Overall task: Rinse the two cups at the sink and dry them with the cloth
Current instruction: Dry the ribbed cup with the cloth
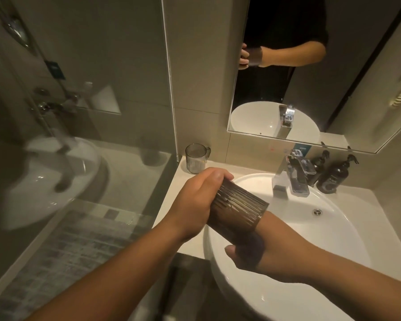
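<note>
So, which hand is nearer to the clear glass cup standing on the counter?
Left. The left hand grips the dark ribbed cup just before the clear glass cup; the right hand is lower, over the basin.

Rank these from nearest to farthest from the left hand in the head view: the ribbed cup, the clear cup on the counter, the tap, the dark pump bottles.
1. Ribbed cup: gripped by the left hand, over the basin.
2. Clear cup: just behind the hand, in the counter's back left corner.
3. Tap: to the right, behind the basin.
4. Dark pump bottles: farthest right, beyond the tap.
</note>
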`<state>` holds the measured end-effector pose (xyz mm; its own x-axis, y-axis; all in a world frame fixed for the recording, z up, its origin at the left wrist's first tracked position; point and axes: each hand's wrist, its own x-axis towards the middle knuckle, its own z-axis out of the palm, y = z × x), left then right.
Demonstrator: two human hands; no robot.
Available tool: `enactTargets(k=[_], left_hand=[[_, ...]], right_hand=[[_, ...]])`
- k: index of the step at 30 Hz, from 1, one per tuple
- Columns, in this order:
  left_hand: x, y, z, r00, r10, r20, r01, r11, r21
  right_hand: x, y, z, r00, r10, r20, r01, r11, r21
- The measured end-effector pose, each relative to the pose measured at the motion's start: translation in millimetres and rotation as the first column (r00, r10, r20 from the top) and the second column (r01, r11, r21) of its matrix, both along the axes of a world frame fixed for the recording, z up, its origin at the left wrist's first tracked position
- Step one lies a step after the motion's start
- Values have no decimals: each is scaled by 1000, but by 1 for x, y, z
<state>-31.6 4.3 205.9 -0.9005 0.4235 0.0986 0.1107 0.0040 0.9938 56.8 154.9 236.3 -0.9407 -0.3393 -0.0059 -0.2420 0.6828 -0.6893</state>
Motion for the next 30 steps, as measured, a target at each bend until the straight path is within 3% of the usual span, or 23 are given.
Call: enactTargets(k=[3, 6, 10, 12, 14, 15, 16, 18, 20, 21, 23, 25, 27, 30], left_hand=[[0, -2, 0, 999, -2, -46, 2, 1000, 3], [1, -2, -1, 995, 1, -99, 0, 1000, 16], [6, -4, -8, 957, 31, -289, -22, 999, 34], [6, -5, -16, 889, 38, -457, -25, 999, 33], [4, -7, -25, 820, 4, -573, -13, 1000, -11], [3, -9, -28, 817, -49, -574, 16, 998, -63], [3, -12, -29, 835, -114, -539, 47, 989, -138], [0, -17, -25, 883, -285, -374, 147, 923, -356], [-4, -17, -18, 859, -479, -180, 326, 784, -529], [-6, -13, -15, 825, -548, -134, 387, 723, -573], [-9, -3, -11, 779, -615, -121, 440, 674, -594], [-8, 5, -12, 803, -586, -104, 435, 697, -570], [-9, 5, -22, 833, -549, -71, 432, 725, -536], [-11, -7, -45, 868, -485, -107, 350, 750, -561]], right_hand=[[3, -1, 4, 971, -55, 233, 109, 968, -226], [3, 1, 9, 935, 5, 353, 197, 823, -533], [-6, 2, -1, 827, 175, 534, 428, 419, -801], [-9, 4, -4, 768, 379, 516, 485, 181, -855], [-11, 7, -4, 758, 473, 450, 481, 62, -874], [-12, 10, -4, 761, 444, 473, 485, 97, -869], [-13, 15, -5, 766, 357, 535, 497, 199, -845], [-18, 27, -1, 789, 158, 593, 448, 513, -732], [-26, 39, 10, 843, 96, 529, 209, 847, -488], [-30, 44, 17, 855, 140, 500, 54, 934, -354], [-40, 50, 28, 835, 219, 505, -113, 966, -232], [-47, 53, 32, 820, 252, 513, -116, 953, -281], [-51, 61, 27, 767, 313, 561, -39, 894, -446], [-54, 82, 17, 727, 359, 585, 197, 708, -678]])
